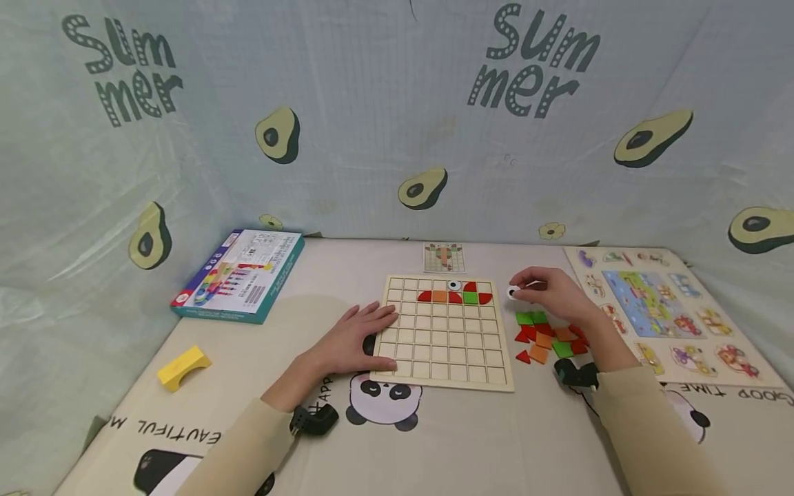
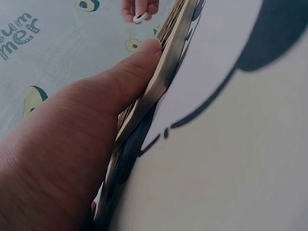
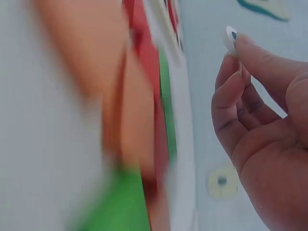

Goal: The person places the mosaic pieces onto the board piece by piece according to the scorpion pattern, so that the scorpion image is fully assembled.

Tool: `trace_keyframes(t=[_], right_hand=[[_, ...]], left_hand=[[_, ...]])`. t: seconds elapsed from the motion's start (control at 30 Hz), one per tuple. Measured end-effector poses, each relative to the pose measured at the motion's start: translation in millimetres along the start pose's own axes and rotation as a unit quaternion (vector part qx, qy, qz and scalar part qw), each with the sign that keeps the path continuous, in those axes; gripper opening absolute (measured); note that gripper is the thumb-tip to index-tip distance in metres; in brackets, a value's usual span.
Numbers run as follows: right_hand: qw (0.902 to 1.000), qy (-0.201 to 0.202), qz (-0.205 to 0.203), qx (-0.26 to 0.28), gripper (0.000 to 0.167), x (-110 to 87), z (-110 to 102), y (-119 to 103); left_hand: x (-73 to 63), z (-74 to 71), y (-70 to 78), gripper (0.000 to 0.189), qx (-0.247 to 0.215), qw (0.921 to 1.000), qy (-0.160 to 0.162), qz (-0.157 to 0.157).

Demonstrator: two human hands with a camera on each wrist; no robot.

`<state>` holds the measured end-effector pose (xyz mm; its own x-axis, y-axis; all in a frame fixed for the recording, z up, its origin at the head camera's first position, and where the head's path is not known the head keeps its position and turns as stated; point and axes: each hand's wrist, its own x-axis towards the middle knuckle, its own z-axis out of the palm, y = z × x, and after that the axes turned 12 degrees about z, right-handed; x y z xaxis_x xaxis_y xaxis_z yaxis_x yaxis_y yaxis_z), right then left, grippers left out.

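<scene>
A wooden grid board (image 1: 446,344) lies on the table, with red, orange and green pieces and one white eye piece (image 1: 454,285) set in its upper rows. My left hand (image 1: 356,341) rests on the board's left edge, fingers spread and thumb (image 2: 149,48) on the near corner. Between thumb and fingers, my right hand (image 1: 552,293) pinches a second round white eye piece (image 3: 232,38) with a dark pupil, held up just right of the board. Below that hand lies a loose pile of green, red and orange pieces (image 1: 541,340).
A small pattern card (image 1: 444,257) lies behind the board. At the right is a picture puzzle board (image 1: 670,313). A boxed toy (image 1: 238,275) and a yellow arch block (image 1: 184,368) sit on the left. A patterned cloth wall (image 1: 360,138) closes off the back.
</scene>
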<state>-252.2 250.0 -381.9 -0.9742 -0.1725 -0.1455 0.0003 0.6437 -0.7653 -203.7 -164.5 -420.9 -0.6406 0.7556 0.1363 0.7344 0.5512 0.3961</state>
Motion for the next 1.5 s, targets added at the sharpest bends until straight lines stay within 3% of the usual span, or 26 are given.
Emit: trace_keyframes(t=[0.23,0.5,0.83,1.5], right_hand=[[0.9997,-0.022,-0.009,0.009,0.022,15.5,30,-26],[0.999,-0.036,-0.012,0.025,0.019,40.1,54,-58],[0.9983,-0.037,-0.028,0.035,0.02,64.9,72,-73],[0.9964,-0.05,-0.053,-0.043,0.013,91.9,97,-93]], left_hand=[[-0.8,3.0,-0.2,0.092,-0.002,1.0,0.0,-0.001],[-2.2,-3.6,-2.0,0.092,0.001,0.9999,-0.003,-0.012],[-2.5,-2.4,-4.4,0.092,0.005,0.9999,-0.006,-0.012],[3.3,-3.1,-2.6,0.092,-0.009,0.9997,-0.014,-0.017]])
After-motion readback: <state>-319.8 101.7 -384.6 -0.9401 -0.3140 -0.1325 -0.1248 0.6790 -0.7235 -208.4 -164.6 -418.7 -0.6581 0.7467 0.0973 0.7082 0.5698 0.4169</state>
